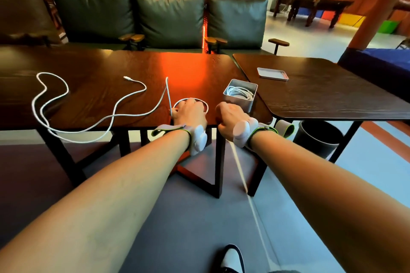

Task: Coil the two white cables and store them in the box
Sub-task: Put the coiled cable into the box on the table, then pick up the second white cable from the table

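At the near edge of the dark wooden counter [99, 62], our left hand [189, 113] grips the loose white cable [133, 115]. 1 small loop rings its fingers, which are curled and mostly hidden behind the hand. The rest of that cable snakes left and droops over the counter's near edge. Our right hand [230, 119] sits just beside the metal box [238, 102], fingers curled under; we cannot tell whether they pinch anything. The coiled white cable [240, 93] lies inside the box. A lid [272, 74] rests on the neighbouring counter [321, 95].
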The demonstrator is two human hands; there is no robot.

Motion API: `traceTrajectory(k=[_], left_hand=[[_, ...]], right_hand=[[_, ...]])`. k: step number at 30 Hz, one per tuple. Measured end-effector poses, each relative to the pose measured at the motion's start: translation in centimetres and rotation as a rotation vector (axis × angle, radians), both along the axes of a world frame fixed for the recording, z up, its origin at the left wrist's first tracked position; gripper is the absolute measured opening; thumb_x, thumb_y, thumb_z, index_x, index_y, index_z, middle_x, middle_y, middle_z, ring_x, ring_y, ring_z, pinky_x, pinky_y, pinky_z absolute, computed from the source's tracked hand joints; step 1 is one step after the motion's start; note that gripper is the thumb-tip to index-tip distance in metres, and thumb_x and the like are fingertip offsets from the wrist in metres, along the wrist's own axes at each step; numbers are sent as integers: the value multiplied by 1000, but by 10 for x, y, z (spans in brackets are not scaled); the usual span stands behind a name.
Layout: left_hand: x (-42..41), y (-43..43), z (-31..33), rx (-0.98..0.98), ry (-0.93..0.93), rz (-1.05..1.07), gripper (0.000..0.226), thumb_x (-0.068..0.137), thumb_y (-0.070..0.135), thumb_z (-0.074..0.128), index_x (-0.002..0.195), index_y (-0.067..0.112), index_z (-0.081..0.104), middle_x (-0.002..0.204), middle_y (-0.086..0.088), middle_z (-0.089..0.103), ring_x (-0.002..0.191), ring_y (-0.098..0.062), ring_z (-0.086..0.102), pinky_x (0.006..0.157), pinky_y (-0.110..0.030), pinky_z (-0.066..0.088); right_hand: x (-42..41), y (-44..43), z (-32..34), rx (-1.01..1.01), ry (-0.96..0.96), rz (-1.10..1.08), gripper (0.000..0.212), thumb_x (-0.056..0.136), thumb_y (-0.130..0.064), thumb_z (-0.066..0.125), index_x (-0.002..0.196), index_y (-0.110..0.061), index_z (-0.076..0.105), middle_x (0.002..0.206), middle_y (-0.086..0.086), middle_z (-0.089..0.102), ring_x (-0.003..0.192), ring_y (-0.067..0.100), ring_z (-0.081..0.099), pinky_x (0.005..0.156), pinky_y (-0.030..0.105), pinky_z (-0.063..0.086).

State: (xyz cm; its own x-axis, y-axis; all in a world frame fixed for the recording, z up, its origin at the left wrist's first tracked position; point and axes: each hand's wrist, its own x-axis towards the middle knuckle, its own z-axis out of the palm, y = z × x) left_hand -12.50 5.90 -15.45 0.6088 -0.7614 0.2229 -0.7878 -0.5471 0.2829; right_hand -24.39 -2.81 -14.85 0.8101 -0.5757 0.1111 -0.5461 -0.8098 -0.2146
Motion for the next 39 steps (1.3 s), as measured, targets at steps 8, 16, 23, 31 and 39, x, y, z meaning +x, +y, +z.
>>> traceTrajectory(k=[8,16,23,31,39], left_hand=[[-9,54,-17,-112,27,-105,31,87,12,53,117,14,56,128,-9,50,126,-32,42,106,-42,29],[-30,113,-47,-291,63,-17,31,85,19,60,115,10,57,129,-10,49,124,-32,41,100,-42,38],[-37,166,-74,-132,258,-28,14,97,29,46,84,23,49,101,-14,65,100,-38,58,73,-39,39],[-44,219,-99,-249,500,-73,26,91,36,55,70,27,41,60,5,50,62,-20,46,53,-33,27],[-26,221,-144,-243,524,37,26,101,28,48,79,15,54,93,-5,58,100,-32,50,94,-43,40]], right_hand=[[22,38,-12,-193,37,68,32,86,-24,64,116,-18,54,120,6,55,115,33,48,87,44,47],[7,84,-6,-195,-65,310,15,92,-22,59,103,-12,56,98,12,64,92,38,57,69,40,44],[-12,132,-2,-141,172,403,20,95,-33,55,105,-18,62,97,10,68,87,32,64,72,37,54],[-21,162,-39,-60,302,407,16,97,-29,48,96,-19,59,89,6,62,75,30,55,62,32,36],[-15,182,-105,402,219,318,15,99,-30,46,93,-19,55,88,-5,69,81,20,65,75,34,51]])
